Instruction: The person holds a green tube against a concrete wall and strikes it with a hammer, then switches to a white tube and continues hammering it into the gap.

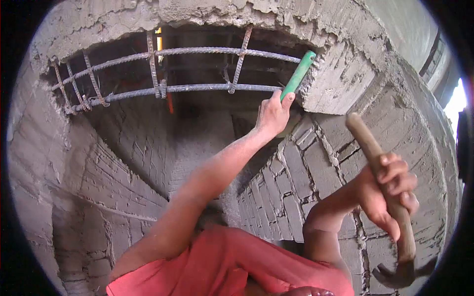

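My left hand [274, 114] is wrapped around a green chisel [298, 75], a straight bar slanting up to the right. Its upper end meets the broken edge of the concrete [340, 79], beside the ends of the exposed steel bars. On the right, my right hand [387, 192] grips the wooden handle of a claw hammer [363, 133]. The metal hammer head [399, 276] hangs low, below that hand, and the butt of the handle points up toward the concrete.
Ribbed rebar [197, 89] with cross ties spans a dark opening in the concrete. Rough concrete overhangs above. Below on the right is a brick wall [276, 187] with mortar joints, and another masonry wall [113, 172] stands on the left.
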A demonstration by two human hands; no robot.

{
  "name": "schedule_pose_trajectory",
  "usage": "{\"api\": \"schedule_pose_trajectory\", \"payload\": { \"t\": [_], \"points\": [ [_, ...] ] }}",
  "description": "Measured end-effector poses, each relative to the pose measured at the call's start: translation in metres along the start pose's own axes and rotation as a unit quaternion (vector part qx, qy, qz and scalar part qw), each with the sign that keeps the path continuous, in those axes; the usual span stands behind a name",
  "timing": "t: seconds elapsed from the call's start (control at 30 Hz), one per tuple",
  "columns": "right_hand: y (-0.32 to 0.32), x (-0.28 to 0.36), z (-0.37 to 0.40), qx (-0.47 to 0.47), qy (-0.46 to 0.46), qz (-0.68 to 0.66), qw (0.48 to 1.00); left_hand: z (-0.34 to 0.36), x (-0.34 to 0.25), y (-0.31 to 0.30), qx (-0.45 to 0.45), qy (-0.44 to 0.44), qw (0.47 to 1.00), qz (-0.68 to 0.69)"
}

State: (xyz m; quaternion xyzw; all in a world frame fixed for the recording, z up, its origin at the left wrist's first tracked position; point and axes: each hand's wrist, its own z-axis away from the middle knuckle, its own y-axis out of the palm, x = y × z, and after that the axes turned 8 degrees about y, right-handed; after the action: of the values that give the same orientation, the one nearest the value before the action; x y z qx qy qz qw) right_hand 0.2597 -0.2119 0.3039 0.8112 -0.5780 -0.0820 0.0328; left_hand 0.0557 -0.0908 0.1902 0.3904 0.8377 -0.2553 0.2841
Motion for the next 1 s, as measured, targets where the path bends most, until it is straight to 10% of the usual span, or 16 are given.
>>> {"api": "schedule_pose_trajectory", "payload": {
  "t": [0.33,0.87,0.93,0.97,1.0],
  "points": [
    [-0.034,-0.080,0.107,-0.060,0.476,-0.011,0.877,0.015,-0.004,0.019,-0.011,0.042,0.996,0.074],
    [0.005,-0.098,0.063,-0.002,0.224,-0.092,0.970,0.001,-0.010,0.031,-0.065,0.019,0.988,0.138],
    [-0.015,-0.127,0.078,0.059,0.300,0.120,0.945,0.001,-0.009,0.033,-0.048,0.001,0.988,0.144],
    [-0.017,-0.132,0.072,0.249,0.184,0.444,0.841,-0.001,-0.010,0.033,-0.062,0.016,0.987,0.146],
    [-0.004,-0.125,0.068,0.159,0.467,0.300,0.816,-0.001,-0.011,0.032,-0.076,0.029,0.986,0.147]
  ]
}}
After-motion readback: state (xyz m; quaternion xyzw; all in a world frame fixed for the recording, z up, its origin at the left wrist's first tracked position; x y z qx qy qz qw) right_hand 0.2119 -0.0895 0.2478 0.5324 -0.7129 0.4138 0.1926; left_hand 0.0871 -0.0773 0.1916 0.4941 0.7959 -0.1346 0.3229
